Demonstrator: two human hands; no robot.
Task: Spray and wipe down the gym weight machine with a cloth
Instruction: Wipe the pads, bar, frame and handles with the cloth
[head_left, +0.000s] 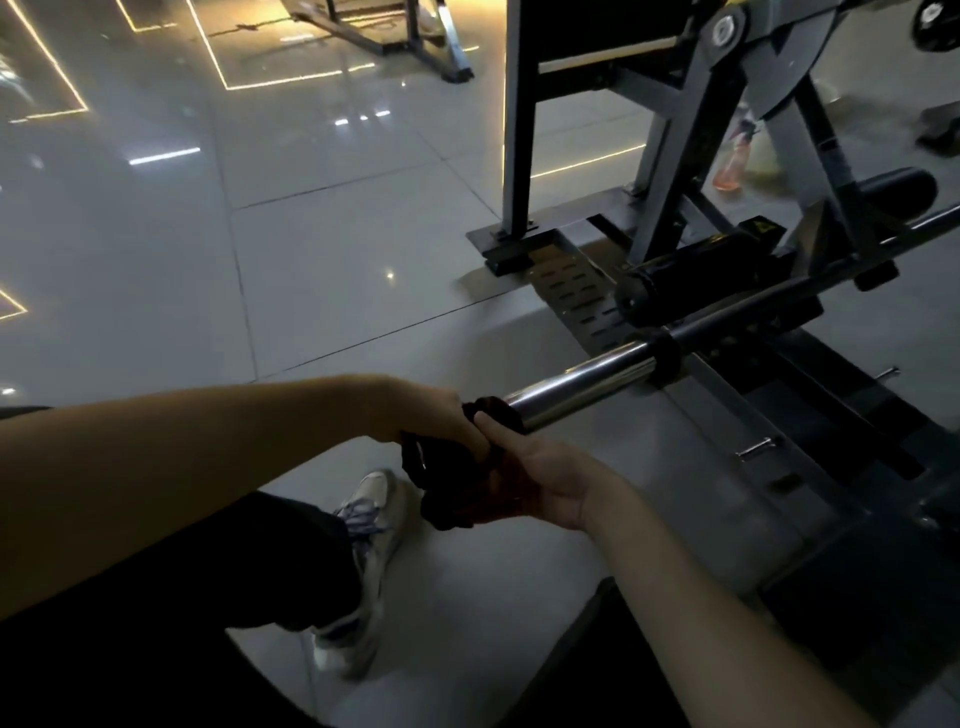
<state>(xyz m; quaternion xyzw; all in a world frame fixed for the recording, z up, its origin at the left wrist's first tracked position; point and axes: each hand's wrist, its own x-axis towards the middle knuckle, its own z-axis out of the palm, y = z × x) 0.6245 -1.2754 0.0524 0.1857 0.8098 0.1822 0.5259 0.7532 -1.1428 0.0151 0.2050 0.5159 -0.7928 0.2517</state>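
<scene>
Gripping cloth (467, 467) — chrome bar (582, 382) angled up-right

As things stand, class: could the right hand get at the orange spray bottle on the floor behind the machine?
Probably not: the right hand holds the dark cloth, and the grey machine frame stands before the orange spray bottle.

Head view looks steeply down, close over both forearms, seemingly crouched.

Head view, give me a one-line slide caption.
Both hands wrap a dark cloth around the chrome bar end.
</scene>
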